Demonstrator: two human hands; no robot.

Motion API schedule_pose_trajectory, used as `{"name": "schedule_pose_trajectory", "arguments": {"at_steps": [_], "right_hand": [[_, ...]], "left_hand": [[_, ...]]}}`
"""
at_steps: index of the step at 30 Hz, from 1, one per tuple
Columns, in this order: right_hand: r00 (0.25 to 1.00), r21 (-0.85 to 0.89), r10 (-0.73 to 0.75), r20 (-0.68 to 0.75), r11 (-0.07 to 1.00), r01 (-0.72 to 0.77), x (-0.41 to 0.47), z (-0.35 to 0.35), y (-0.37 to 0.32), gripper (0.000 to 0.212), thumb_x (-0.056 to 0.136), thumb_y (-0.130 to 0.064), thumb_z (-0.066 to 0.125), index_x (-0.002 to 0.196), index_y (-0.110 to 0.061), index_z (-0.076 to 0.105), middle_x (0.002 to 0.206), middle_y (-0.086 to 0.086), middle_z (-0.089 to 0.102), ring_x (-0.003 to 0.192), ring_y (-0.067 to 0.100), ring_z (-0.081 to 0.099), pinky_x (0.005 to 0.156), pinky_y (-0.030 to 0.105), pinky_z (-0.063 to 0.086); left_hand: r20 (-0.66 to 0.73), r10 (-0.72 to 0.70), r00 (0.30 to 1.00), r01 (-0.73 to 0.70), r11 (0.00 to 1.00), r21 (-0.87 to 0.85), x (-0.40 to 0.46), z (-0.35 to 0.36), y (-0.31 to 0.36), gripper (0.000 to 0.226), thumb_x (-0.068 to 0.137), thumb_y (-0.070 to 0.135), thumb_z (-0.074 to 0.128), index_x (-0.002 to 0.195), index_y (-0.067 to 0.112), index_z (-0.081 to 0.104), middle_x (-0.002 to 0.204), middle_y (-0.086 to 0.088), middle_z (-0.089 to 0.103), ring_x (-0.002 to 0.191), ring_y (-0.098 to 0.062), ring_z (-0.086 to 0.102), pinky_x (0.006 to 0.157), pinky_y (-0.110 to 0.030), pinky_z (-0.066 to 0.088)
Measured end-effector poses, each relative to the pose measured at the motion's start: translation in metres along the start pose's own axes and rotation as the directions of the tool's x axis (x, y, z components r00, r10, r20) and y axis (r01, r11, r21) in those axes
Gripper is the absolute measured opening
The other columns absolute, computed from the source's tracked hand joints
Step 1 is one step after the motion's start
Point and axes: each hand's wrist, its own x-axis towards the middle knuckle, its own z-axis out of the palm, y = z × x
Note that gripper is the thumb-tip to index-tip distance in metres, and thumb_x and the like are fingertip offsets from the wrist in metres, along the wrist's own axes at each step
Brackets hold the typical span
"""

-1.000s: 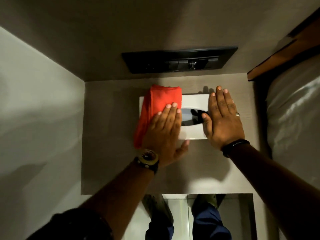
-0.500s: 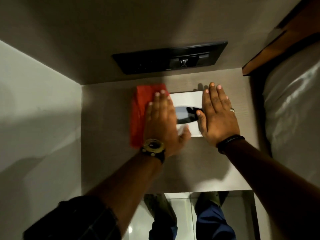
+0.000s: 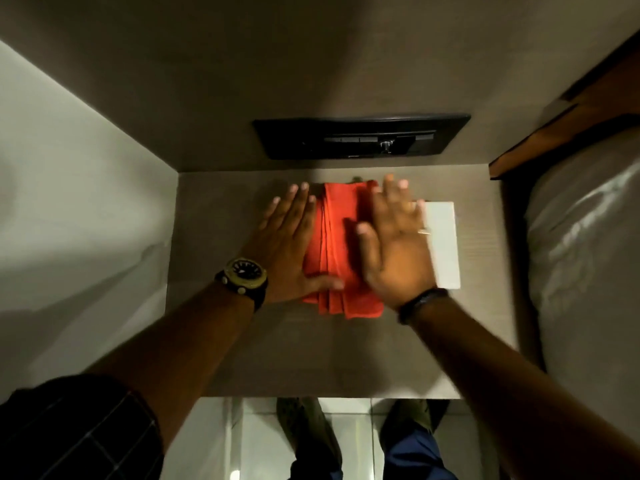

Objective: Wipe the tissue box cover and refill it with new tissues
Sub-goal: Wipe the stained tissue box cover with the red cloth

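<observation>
Your right hand point(image 3: 398, 244) is now lying flat-fingered on the red cloth point(image 3: 341, 251) covering the white tissue box cover point(image 3: 443, 244); your left hand point(image 3: 287, 244), flat too, has slid left.

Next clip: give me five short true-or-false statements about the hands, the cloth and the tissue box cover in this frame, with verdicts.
1. The folded red cloth lies over the white rectangular tissue box cover. True.
2. The left hand wears a wristwatch. True.
3. The right hand is curled into a fist. False: its fingers are spread flat, over the cloth and cover.
4. The cover's oval opening is in plain view. False: the cloth and the right hand hide it; only the cover's right end shows.
5. The cover sits on a grey-brown tabletop below a black wall panel. True.
</observation>
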Motion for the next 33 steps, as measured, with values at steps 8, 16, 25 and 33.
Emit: {"name": "schedule_pose_trajectory", "arguments": {"at_steps": [8,16,25,33], "right_hand": [[0.973,-0.311,-0.103,0.208,0.936,0.166,-0.003,0.037,-0.009,0.077,0.096,-0.058,0.028,0.151,-0.005,0.018,0.16,0.016,0.013,0.149,0.031,0.007,0.121,0.05,0.001],[0.992,-0.411,0.071,0.109,0.912,-0.02,-0.025,-0.004,0.058,0.073,0.093,-0.051,0.026,0.15,-0.004,0.024,0.16,0.016,0.017,0.148,0.032,0.013,0.119,0.051,0.009],[0.966,-0.348,0.257,0.004,0.906,-0.24,-0.006,0.033,0.001,0.086,0.092,-0.065,0.017,0.153,-0.005,0.007,0.161,0.017,0.003,0.15,0.032,0.0,0.117,0.05,-0.009],[0.956,-0.273,0.284,-0.075,0.916,-0.294,-0.039,0.002,0.05,0.067,0.096,-0.04,0.029,0.15,-0.001,0.02,0.159,0.02,0.013,0.148,0.036,0.012,0.12,0.051,0.01]], "left_hand": [[0.052,0.018,0.998,-0.02,0.999,0.035,0.001,0.01,-0.006,0.156,0.04,0.103,0.035,0.15,-0.002,0.0,0.16,-0.022,-0.003,0.148,-0.034,-0.006,0.121,-0.049,0.004],[0.072,-0.023,0.997,0.021,0.999,0.029,0.002,0.006,-0.001,0.152,0.045,0.104,0.031,0.151,-0.001,0.0,0.161,-0.02,-0.005,0.148,-0.032,-0.012,0.12,-0.048,0.002],[0.061,-0.018,0.998,0.015,0.998,0.056,0.003,0.006,0.001,0.146,0.05,0.101,0.025,0.15,-0.003,0.003,0.16,-0.022,0.0,0.147,-0.033,-0.008,0.12,-0.047,0.002],[0.067,-0.031,0.997,0.028,0.999,0.047,0.003,0.009,-0.003,0.148,0.048,0.104,0.028,0.15,0.003,-0.008,0.16,-0.015,-0.014,0.147,-0.029,-0.017,0.116,-0.042,-0.011]]}}
